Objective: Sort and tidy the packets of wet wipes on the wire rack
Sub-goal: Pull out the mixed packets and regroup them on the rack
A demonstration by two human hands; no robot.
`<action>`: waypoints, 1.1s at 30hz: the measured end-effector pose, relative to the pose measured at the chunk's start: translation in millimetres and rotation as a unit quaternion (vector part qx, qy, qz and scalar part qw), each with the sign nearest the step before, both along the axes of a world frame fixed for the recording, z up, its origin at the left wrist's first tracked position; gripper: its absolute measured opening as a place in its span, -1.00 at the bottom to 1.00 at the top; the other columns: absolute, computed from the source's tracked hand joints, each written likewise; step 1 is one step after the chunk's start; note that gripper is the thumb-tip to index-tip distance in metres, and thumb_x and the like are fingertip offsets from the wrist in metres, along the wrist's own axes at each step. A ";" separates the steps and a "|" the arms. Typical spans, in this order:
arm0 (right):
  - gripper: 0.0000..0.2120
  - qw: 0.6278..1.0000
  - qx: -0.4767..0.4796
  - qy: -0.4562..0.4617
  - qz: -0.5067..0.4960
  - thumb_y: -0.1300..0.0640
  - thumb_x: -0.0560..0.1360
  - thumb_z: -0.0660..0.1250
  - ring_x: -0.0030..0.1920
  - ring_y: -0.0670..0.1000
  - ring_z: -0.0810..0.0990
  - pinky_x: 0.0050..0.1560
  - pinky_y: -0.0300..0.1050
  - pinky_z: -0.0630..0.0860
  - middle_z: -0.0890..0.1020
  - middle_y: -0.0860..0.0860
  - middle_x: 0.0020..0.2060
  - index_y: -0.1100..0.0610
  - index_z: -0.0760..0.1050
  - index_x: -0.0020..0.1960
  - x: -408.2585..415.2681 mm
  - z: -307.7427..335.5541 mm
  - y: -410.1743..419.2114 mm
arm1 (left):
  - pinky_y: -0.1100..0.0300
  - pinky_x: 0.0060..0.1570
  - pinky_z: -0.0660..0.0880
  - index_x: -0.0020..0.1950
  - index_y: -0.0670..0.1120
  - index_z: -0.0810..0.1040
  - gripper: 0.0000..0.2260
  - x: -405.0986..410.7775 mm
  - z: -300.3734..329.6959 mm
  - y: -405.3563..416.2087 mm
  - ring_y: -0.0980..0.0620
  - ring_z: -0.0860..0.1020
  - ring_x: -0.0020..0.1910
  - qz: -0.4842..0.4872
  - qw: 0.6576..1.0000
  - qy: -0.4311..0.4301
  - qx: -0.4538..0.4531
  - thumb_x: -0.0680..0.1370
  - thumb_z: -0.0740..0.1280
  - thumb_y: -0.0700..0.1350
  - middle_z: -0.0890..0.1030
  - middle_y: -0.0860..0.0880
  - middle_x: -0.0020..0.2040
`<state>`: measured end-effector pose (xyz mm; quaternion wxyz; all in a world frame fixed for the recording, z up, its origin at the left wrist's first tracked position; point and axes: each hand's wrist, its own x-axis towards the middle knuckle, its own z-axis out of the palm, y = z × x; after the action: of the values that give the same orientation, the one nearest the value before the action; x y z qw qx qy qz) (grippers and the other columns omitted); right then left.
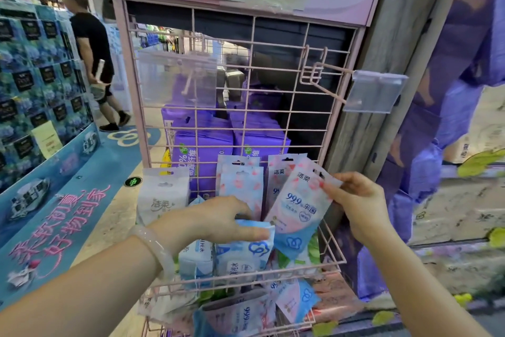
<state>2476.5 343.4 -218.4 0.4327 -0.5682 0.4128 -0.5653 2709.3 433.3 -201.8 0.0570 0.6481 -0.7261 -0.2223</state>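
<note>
The right hand (352, 200) pinches the top corner of a pink-and-blue wet-wipes packet (297, 208) printed "999", held tilted over the near basket (332, 252) of the pink wire rack (254, 85). The left hand (218, 219) grips a blue packet (246, 249) in that basket. At far left stands a white packet (164, 197), perhaps the same brand.

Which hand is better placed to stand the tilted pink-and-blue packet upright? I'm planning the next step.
Right. The right hand already pinches the tilted packet's top corner; the left hand grips a blue packet.
</note>
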 end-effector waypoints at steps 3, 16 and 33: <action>-0.74 0.996 -0.064 -0.017 0.054 0.48 0.34 0.36 -0.41 -0.19 0.62 -0.34 -0.37 0.54 0.67 -0.08 -0.47 0.13 0.52 -0.30 9.9 22.6 3.2 | 0.20 0.25 0.41 0.41 -0.08 0.32 -0.35 -10.1 0.2 -6.1 0.03 0.50 0.24 0.069 0.982 0.146 -0.094 0.42 0.34 0.19 0.49 -0.08 0.33; -0.77 0.978 0.103 0.160 0.088 0.11 0.49 0.31 -0.37 -0.09 0.62 -0.42 -0.23 0.58 0.58 0.05 -0.26 0.24 0.52 0.06 20.7 36.0 -5.2 | 0.00 0.16 0.50 0.15 -0.13 0.47 -0.77 -1.0 16.9 -11.7 -0.06 0.57 0.08 0.189 0.861 0.417 -0.221 0.50 0.33 -0.23 0.60 -0.13 0.14; -0.64 0.842 0.128 0.522 0.050 0.00 0.36 0.45 -0.41 -0.05 0.38 -0.47 -0.19 0.24 0.40 0.01 -0.42 0.15 0.33 -0.37 41.0 -23.2 2.3 | 0.40 -0.33 0.56 -0.07 0.10 0.50 -0.77 42.8 13.2 11.7 0.31 0.64 -0.24 0.179 0.812 0.502 -0.236 0.51 0.31 -0.26 0.63 0.16 -0.10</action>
<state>2517.5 345.7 -241.5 0.2499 -0.7386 0.6172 -0.1048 2752.2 445.1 -188.6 0.6037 0.5316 -0.4977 -0.3244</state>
